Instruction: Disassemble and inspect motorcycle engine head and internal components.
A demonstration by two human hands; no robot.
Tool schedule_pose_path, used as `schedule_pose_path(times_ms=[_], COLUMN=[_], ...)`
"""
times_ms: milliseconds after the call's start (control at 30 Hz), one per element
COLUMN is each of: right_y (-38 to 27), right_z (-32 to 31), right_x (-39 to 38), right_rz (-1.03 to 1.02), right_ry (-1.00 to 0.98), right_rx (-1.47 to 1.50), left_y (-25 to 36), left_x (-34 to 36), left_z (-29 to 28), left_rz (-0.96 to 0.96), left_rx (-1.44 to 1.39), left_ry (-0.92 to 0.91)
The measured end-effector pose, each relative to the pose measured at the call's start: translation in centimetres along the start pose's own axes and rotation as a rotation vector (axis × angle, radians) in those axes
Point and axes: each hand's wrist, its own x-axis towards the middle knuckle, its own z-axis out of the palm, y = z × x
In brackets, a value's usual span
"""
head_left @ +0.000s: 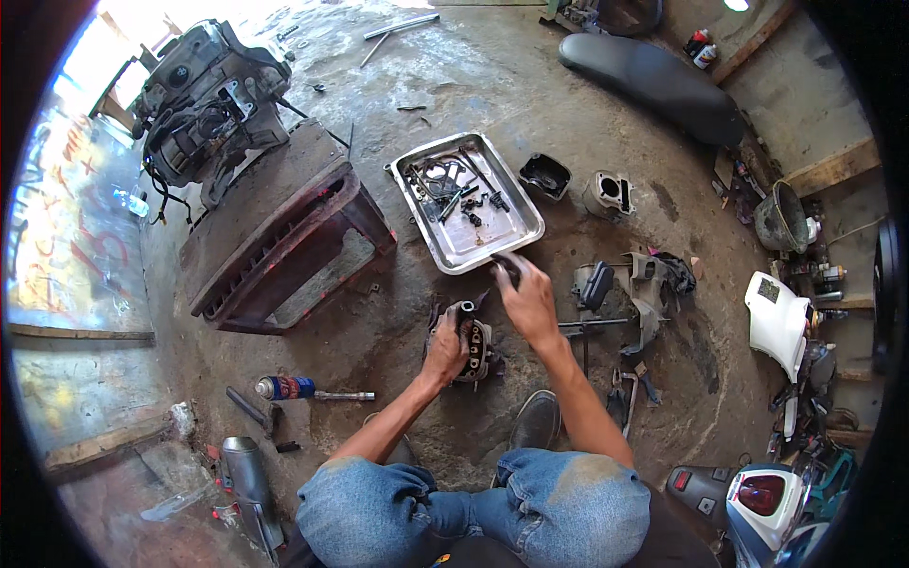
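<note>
Between my feet on the floor sits a dark motorcycle cylinder head with pale raised marks on its face. My left hand is wrapped round its left side, fingers closed. A round metal end shows by the fingertips; what it belongs to is partly hidden. My right hand is beside the near edge of a shallow metal tray, its blackened fingers bent together. Whether something small is between them cannot be made out. Several dark bolts, rods and small engine parts lie in the tray.
A dark stand bears an engine at left. Right of the tray are a black cover and a metal cylinder block. A spray can lies at lower left. A seat and white fairing are at right.
</note>
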Motion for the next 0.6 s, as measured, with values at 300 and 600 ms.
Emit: schedule_pose_path(times_ms=[300,600], right_y=[3.6,2.6], right_z=[11.5,11.2], right_x=[3.2,4.0], right_rz=[-0.343,-0.337], right_ry=[-0.518,-0.565], right_rx=[-0.364,-0.399], left_y=[-0.4,-1.3], left_x=[0.0,-0.8], left_z=[0.9,1.1], left_rz=[-0.053,-0.133], left_rx=[-0.038,-0.017], left_ry=[-0.006,-0.043])
